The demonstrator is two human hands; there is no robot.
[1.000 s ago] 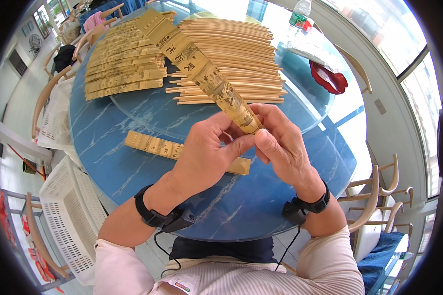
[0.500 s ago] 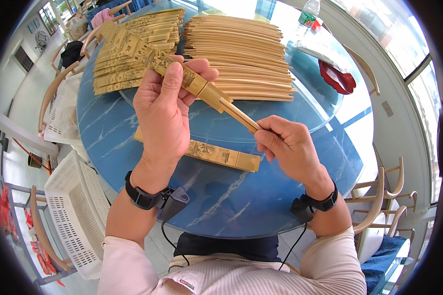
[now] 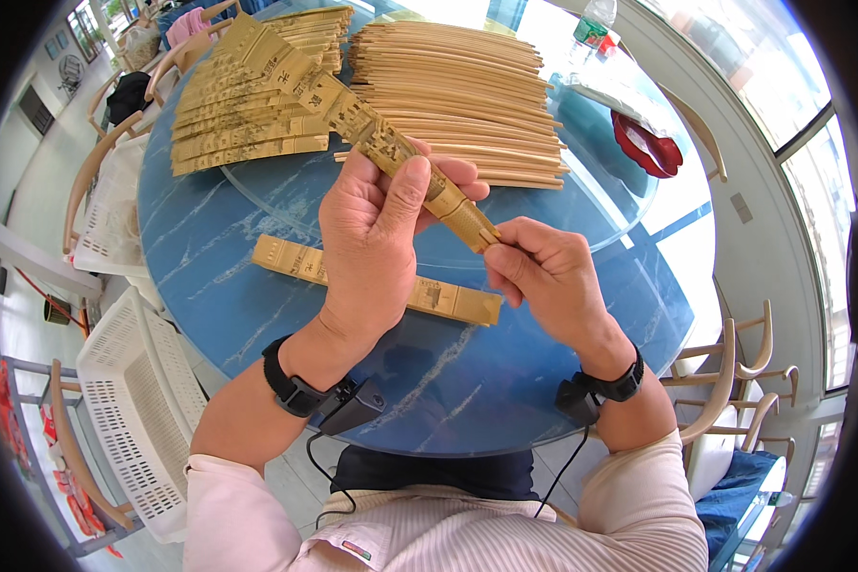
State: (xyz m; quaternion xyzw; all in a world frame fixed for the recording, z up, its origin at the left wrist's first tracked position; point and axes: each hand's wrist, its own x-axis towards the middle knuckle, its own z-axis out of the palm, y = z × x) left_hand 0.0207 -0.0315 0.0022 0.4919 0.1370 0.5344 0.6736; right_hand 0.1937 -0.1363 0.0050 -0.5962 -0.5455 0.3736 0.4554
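Note:
My left hand [image 3: 370,238] is closed around a long gold printed paper sleeve [image 3: 300,76], thumb on top, holding it slantwise above the table. At the sleeve's lower right end, my right hand [image 3: 548,272] pinches a pair of wooden chopsticks [image 3: 489,234]. Only a short bit of them shows; the rest is inside the sleeve. Below my hands lies a flat gold sleeve [image 3: 453,300], partly covered by my left hand. A fanned stack of gold sleeves [image 3: 248,129] sits at the far left, beside a large pile of bare chopsticks [image 3: 458,105].
The round blue marbled table [image 3: 429,391] has a glass turntable. At its far right are a red scalloped dish [image 3: 646,145] and a plastic bottle [image 3: 593,24]. White baskets [image 3: 138,410] stand at the left, wooden chairs [image 3: 720,381] at the right. Each wrist wears a strapped device with a cable.
The chopsticks have slid much further into the sleeve. My left hand has moved right and slightly down with the sleeve, close to my right hand, which has barely moved.

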